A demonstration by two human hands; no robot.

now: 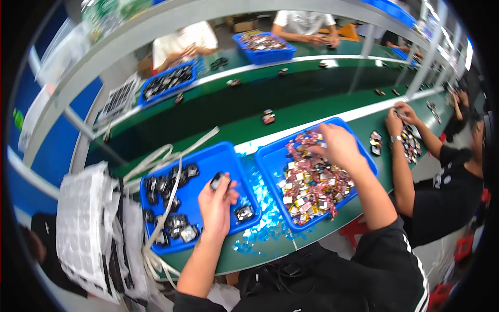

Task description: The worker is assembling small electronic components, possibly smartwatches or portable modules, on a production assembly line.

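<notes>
My left hand (215,210) is raised over the left blue tray (228,156), its thumb and fingers closed round a small black camera-like device (219,181). Several similar black devices, some wrapped in shiny film, lie in that tray, mostly on its left; a lone black device (244,212) sits near the right wall. Over the far part of the right blue tray (266,156), my right hand (340,146) reaches down with thumb and fingers apart. Beneath it is a heap of small parts (317,187) in pink, white, yellow and black. The fingertips partly hide the heap, so contact is unclear.
Blue film bits (265,208) litter the green table between the trays. A white strap (174,192) crosses the left tray. White plastic trays (86,229) are stacked at left. Beyond runs a green conveyor (228,104) carrying small parts. A co-worker's hands (400,119) work at right.
</notes>
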